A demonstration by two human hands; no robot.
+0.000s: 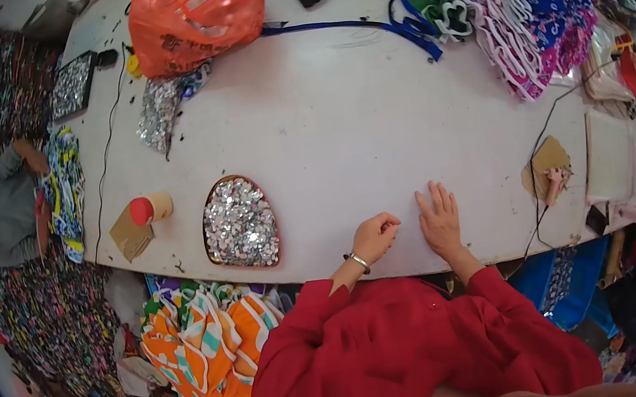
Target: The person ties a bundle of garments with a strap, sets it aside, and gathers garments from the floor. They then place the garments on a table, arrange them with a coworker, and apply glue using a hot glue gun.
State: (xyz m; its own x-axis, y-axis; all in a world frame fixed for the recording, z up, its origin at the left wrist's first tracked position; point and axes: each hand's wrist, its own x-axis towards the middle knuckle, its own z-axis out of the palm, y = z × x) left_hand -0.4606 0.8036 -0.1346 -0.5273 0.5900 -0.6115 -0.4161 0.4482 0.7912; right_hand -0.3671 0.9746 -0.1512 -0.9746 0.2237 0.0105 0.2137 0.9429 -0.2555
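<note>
My left hand (pixel 376 237), with a bracelet at the wrist, is held near the front edge of the white table (pixel 324 138). Its fingers are curled together, and whatever is between them is too small to make out. To its right, my right hand (pixel 440 221) lies palm down on the tabletop with its fingers stretched out, holding nothing. Left of my left hand sits a rounded tray (pixel 239 222) filled with shiny silvery pieces.
A red-lidded jar (pixel 151 208) stands by a cardboard piece (pixel 130 234). An orange-red bag (pixel 194 16) lies at the back, patterned fabric (pixel 539 6) back right. A pink tool (pixel 558 183) and cable lie right. People sit at both sides.
</note>
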